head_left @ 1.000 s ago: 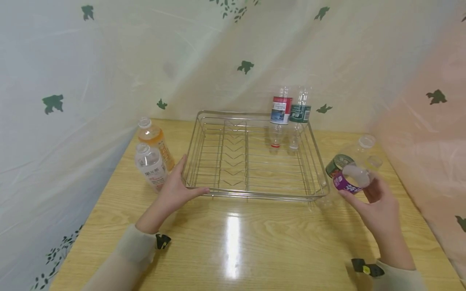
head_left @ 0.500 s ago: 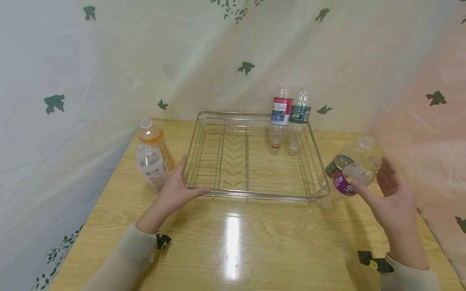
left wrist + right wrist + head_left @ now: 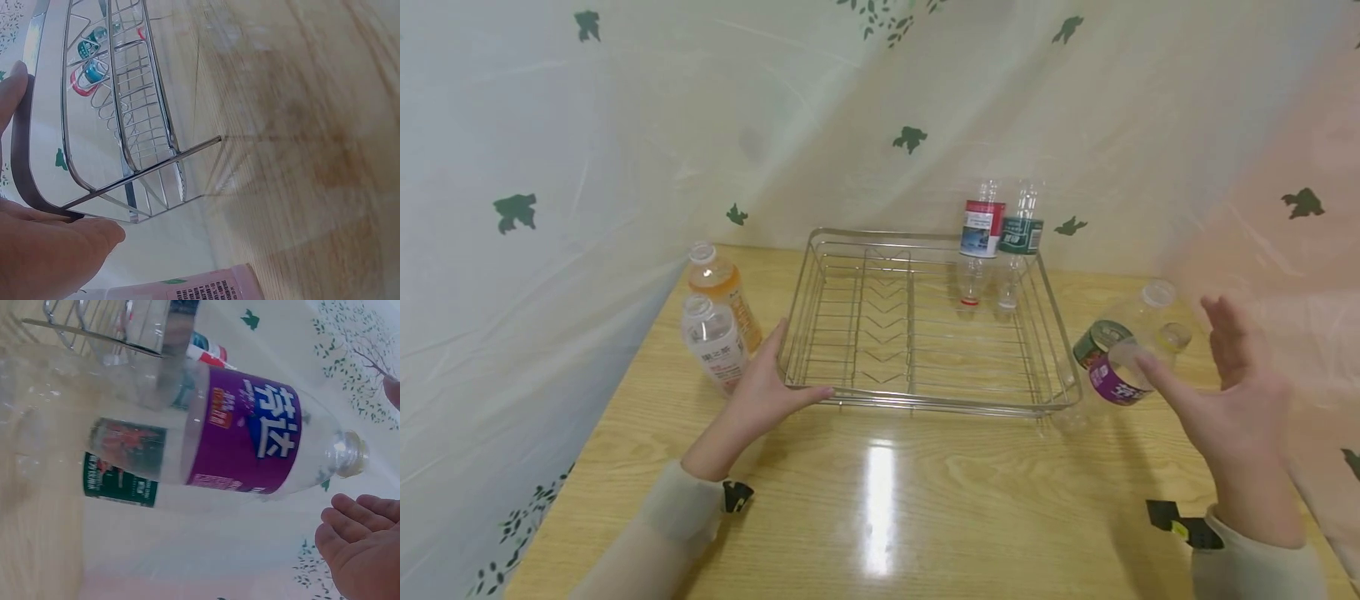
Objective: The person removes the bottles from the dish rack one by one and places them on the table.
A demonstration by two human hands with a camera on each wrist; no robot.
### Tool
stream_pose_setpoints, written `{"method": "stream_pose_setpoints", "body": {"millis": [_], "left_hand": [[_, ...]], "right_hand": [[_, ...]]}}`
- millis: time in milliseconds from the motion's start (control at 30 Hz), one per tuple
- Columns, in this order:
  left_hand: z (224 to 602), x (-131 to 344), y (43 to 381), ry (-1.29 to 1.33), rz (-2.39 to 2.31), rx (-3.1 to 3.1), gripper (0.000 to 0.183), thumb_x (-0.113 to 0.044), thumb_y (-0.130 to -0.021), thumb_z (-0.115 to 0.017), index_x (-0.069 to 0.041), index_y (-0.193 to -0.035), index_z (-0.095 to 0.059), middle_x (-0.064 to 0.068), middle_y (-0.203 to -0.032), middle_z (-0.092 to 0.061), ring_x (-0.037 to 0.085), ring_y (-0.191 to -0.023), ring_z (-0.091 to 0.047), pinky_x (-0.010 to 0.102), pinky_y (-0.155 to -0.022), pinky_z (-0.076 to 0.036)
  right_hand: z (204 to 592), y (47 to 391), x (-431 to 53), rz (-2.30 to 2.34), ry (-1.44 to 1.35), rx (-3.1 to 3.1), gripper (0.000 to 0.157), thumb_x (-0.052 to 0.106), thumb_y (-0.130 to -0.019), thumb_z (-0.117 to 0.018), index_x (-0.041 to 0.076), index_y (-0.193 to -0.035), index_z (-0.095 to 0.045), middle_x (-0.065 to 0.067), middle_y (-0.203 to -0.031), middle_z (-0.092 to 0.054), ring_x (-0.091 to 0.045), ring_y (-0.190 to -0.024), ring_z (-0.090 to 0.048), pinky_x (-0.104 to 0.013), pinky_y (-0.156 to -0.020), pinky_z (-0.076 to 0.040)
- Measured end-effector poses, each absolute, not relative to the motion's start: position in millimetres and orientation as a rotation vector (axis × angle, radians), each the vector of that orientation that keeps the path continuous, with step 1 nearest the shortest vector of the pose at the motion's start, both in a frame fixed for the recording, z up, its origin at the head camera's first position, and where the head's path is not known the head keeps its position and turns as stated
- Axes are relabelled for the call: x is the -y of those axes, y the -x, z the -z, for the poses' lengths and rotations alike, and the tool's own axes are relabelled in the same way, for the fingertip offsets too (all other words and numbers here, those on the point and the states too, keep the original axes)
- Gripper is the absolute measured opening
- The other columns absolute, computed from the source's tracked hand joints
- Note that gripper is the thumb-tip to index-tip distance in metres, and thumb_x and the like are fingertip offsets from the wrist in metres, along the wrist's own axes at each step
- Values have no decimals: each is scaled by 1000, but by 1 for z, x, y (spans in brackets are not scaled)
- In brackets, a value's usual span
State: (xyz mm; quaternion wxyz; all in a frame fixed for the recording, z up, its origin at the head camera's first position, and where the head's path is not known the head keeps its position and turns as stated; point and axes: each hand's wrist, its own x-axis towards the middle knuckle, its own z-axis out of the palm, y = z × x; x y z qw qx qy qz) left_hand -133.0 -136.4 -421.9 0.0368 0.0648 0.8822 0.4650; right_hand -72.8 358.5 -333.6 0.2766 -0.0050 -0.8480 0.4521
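My left hand (image 3: 763, 398) rests at the front left corner of a metal wire dish rack (image 3: 947, 406), thumb along the front rim and fingers along the side. In the left wrist view its fingertip and thumb lie against the rack's flat rim (image 3: 24, 131). Right of the rack stands a clear bottle with a purple label (image 3: 1112, 383), its neck toward my right hand (image 3: 1240, 408). That hand is held apart from it, fingers spread. Close behind it is a clear bottle with a green label (image 3: 1099, 342), partly overlapped in the right wrist view.
Two clear bottles stand upside down in the rack's back right corner, one with a red and white label (image 3: 979, 229), one with a green label (image 3: 1021, 237). Left of the rack are an orange bottle (image 3: 721, 283) and a white-labelled bottle (image 3: 713, 340). A patterned curtain (image 3: 820, 125) hangs behind.
My right hand has let go of the purple-labelled bottle and moved away to the right, its fingers opening. The bottle stays in place. My left hand has not moved from the rack corner.
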Motion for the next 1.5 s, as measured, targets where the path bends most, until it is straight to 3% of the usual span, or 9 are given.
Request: {"method": "stream_pose_setpoints", "body": {"millis": [200,433,600,833,900,967,1133,1200,1500], "left_hand": [[422,136,133,-199,-1419,-2719,138,-59,-65,-91,-9,-164,-8,20,-164,-19,41,-147,-23,59,-117,-24],[421,136,133,-221,-1431,-2721,137,-60,-65,-90,-9,-164,-9,20,-164,-21,41,-147,-25,58,-117,-25],[422,136,133,-223,-1442,-2718,137,-60,-65,-91,-10,-164,-9,20,-163,-23,40,-146,-26,57,-117,-25],[422,136,133,-222,-1442,-2722,137,-58,-65,-91,-11,-164,-9,20,-163,-24,41,-146,-28,58,-117,-25],[422,136,133,-223,-1441,-2721,137,-59,-65,-91,-11,-164,-9,20,-164,-23,41,-146,-27,58,-117,-25],[423,136,133,-224,-1442,-2719,138,-60,-65,-90,-10,-164,-9,20,-164,-22,41,-146,-26,58,-117,-25],[424,136,132,-224,-1449,-2714,138,-62,-64,-89,-10,-164,-9,20,-164,-21,41,-147,-25,58,-117,-25],[424,136,132,-228,-1458,-2707,138,-60,-65,-90,-10,-164,-8,20,-164,-21,41,-147,-25,57,-117,-25],[422,136,133,-211,-1445,-2704,139,-60,-65,-90,-10,-164,-7,21,-164,-20,42,-146,-25,58,-117,-25]], "right_hand": [[318,75,-348,-1089,-181,2212,94,-15,-71,-84,14,-153,-46,-9,-151,-49,-24,-142,-41,-32,-116,-30],[292,71,-325,-1008,-298,2218,88,-9,-72,-85,9,-150,-49,-11,-148,-51,-24,-141,-42,-33,-116,-31],[277,71,-305,-978,-396,2156,78,24,-80,-87,0,-146,-53,-15,-144,-55,-29,-139,-44,-35,-114,-34],[277,85,-300,-927,-430,2176,80,25,-75,-87,4,-145,-55,-10,-144,-56,-27,-139,-45,-33,-114,-36],[279,90,-301,-883,-443,2194,81,33,-76,-86,7,-146,-55,-8,-143,-56,-27,-138,-46,-32,-113,-37],[281,95,-299,-862,-453,2203,83,33,-74,-88,8,-146,-55,-6,-143,-58,-26,-135,-49,-31,-112,-38],[282,100,-288,-879,-412,2284,95,2,-65,-94,17,-150,-53,0,-145,-56,-23,-136,-48,-29,-112,-37],[283,101,-283,-862,-391,2331,98,3,-66,-95,19,-151,-51,1,-146,-55,-23,-136,-48,-29,-112,-37],[282,116,-259,-859,-316,2520,91,31,-79,-90,13,-155,-43,-5,-151,-49,-34,-136,-47,-55,-110,-39]]}}
